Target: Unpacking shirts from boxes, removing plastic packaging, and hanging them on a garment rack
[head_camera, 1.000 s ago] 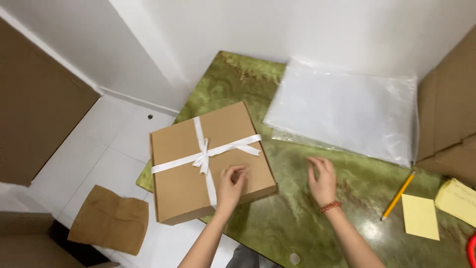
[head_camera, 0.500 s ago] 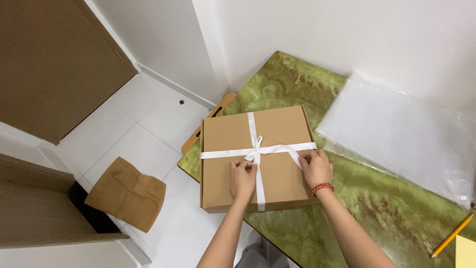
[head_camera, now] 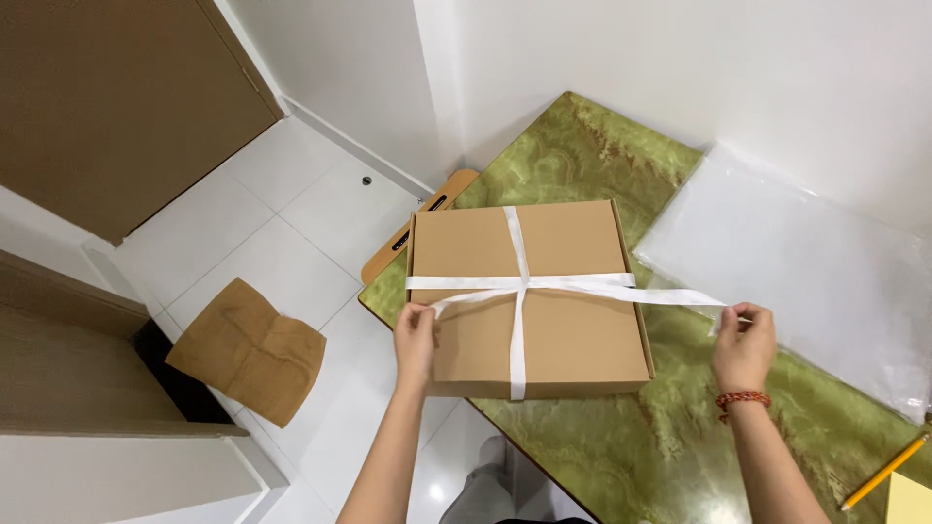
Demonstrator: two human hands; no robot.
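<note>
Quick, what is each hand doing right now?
Left hand: closed, pinching one end of the white ribbon at the cardboard box.
Right hand: closed, pinching the other ribbon end, pulled out sideways.

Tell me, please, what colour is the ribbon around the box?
White ribbon, pulled by both hands; the head view shows it.

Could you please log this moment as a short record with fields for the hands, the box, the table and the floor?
left hand: fingers pinch one end of the white ribbon at the box's left edge
right hand: pinches the other ribbon end, pulled out past the box's right side; red bracelet on the wrist
box: flat brown cardboard, closed, ribbon crossed over the lid
table: green marbled top; clear plastic sheet and yellow pencil on it
floor: crumpled brown paper on white tiles
</note>
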